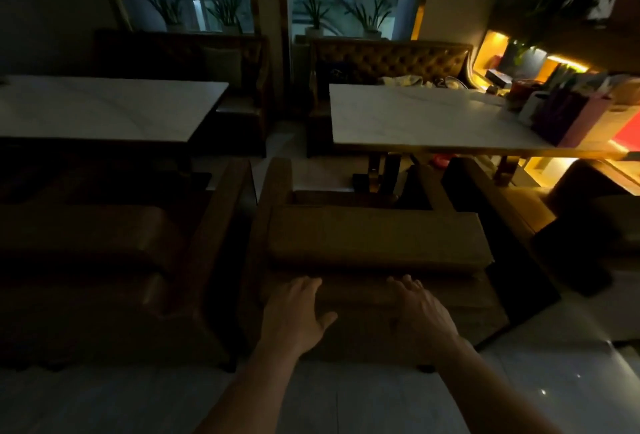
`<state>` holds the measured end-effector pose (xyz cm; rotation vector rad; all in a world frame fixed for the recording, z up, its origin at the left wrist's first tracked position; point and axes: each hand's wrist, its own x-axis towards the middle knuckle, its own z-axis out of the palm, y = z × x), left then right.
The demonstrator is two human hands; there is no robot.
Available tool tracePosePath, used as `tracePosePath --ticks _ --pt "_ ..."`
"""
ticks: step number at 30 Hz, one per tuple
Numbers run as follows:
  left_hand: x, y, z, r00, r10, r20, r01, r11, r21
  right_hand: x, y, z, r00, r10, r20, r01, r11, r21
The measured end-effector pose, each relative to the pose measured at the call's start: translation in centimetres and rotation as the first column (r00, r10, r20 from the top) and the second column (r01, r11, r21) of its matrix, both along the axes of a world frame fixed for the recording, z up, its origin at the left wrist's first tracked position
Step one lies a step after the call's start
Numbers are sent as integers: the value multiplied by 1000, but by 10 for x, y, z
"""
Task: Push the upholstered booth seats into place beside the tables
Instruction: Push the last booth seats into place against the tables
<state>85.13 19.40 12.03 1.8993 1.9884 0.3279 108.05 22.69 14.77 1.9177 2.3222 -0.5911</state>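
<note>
Both hands lie flat, fingers spread, gripping nothing: the left hand (298,309) and right hand (420,316) press on the back top edge of the brown upholstered booth seat (377,243). It stands short of the white marble table (415,118). Judged mid-push; next needs 1 straight, even shove toward the table's near edge.
</note>
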Motion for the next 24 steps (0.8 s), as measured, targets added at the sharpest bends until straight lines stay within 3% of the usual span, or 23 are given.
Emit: tracePosePath --ticks 7,14,20,24 --pt "38 14 -12 999 10 -38 -11 1000 -13 45 24 -24 1000 4 21 -3 999 -41" --pt "50 33 -66 993 21 -117 -33 995 -96 93 64 -83 997 -3 77 14 991 -133" --pt "51 80 -114 989 -7 -146 -7 995 -97 109 98 -136 997 -14 71 22 994 -107" --pt "41 113 -161 968 -66 -241 46 995 -88 110 123 -174 995 -20 103 30 995 -97"
